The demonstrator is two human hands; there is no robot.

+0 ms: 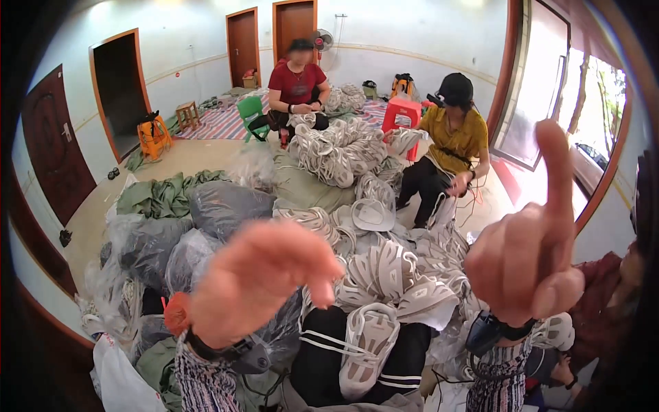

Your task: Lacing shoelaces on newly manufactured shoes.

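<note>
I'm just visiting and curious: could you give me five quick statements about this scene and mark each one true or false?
1. The right hand points one finger upward. True.
2. The left hand grips the shoe on the lap. False: the hand is apart from it, with curved fingers.
3. The co-worker in yellow wears a black cap. True.
4. The green chair is on the picture's right of the co-worker in red. False: it is on the left.
5. A striped sheet hangs on the wall. False: it lies on the floor.
</note>
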